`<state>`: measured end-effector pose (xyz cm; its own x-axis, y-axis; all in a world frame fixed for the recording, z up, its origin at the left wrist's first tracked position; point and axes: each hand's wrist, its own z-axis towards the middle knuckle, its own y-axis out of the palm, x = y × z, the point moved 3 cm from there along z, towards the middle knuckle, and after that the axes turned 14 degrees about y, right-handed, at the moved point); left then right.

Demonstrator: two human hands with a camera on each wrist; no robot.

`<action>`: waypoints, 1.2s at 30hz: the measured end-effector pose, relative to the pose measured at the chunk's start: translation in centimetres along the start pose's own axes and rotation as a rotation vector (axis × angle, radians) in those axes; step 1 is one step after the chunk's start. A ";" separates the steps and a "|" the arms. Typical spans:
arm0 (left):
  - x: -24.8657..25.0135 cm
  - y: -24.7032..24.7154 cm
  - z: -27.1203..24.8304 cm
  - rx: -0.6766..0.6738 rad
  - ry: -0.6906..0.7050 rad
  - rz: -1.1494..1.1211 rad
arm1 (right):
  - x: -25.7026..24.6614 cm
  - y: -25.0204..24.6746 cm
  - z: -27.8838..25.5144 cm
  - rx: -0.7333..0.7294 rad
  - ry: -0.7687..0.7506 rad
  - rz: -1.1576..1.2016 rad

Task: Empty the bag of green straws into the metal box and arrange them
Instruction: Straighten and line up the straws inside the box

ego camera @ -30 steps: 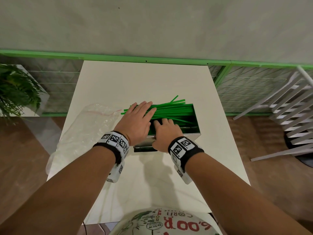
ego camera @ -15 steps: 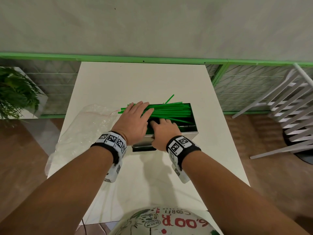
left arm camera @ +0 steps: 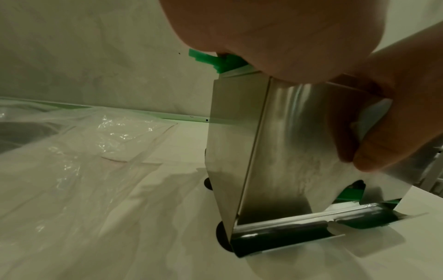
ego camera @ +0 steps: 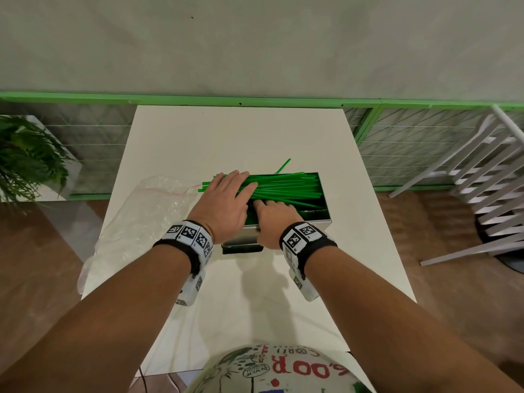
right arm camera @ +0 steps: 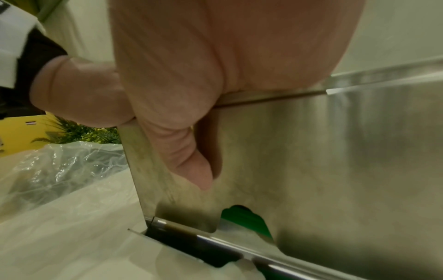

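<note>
The metal box [ego camera: 314,222] stands mid-table, filled with green straws [ego camera: 286,185] lying lengthwise. Their left ends [left arm camera: 210,60] stick out past its left wall, and one stray straw [ego camera: 283,165] pokes up at the back. My left hand [ego camera: 235,191] lies flat with straight fingers on the left part of the bundle. My right hand [ego camera: 269,208] grips the box's front wall, fingers over the rim and inside, thumb [right arm camera: 187,151] pressed on the outer face [right arm camera: 335,161]. The clear plastic bag [ego camera: 141,219] lies flat and crumpled left of the box.
The white table [ego camera: 226,131] runs back to a wall with a green rail [ego camera: 255,99]. A plant [ego camera: 25,160] is left of it, and white slatted chairs [ego camera: 482,180] stand to the right. A slot at the box's base [left arm camera: 287,238] opens toward me.
Both hands have stayed at the box. The straws' right ends, which lay over the back edge, now sit inside the box, and the bundle looks flatter.
</note>
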<state>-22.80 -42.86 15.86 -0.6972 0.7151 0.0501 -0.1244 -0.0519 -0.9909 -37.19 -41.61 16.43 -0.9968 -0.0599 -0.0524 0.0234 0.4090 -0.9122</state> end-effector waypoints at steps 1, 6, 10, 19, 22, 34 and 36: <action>0.0 0.0 0.0 0.001 0.002 -0.001 | 0.0 0.0 0.0 0.004 -0.004 -0.001; -0.1 -0.1 -0.1 0.014 0.020 -0.006 | 0.0 0.2 0.1 0.037 -0.024 -0.037; -0.3 -0.2 -0.2 0.022 0.025 -0.010 | 0.0 0.2 0.2 0.058 -0.043 -0.035; -1.0 0.0 -0.8 -0.003 0.030 -0.026 | 0.0 -0.7 0.7 0.011 -0.136 -0.077; -1.3 -0.3 -1.0 0.030 0.046 -0.055 | -0.1 -1.3 1.1 -0.063 -0.135 -0.058; -1.9 -0.9 -1.4 0.102 0.051 -0.120 | -0.7 -2.3 1.5 -0.132 -0.152 0.000; -1.9 -1.1 -1.5 0.107 0.042 -0.127 | -0.8 -2.3 1.6 -0.144 -0.141 -0.025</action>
<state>-20.28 -43.08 16.63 -0.6414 0.7488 0.1669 -0.2861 -0.0315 -0.9577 -36.31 -43.93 17.92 -0.9762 -0.1947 -0.0959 -0.0227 0.5313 -0.8469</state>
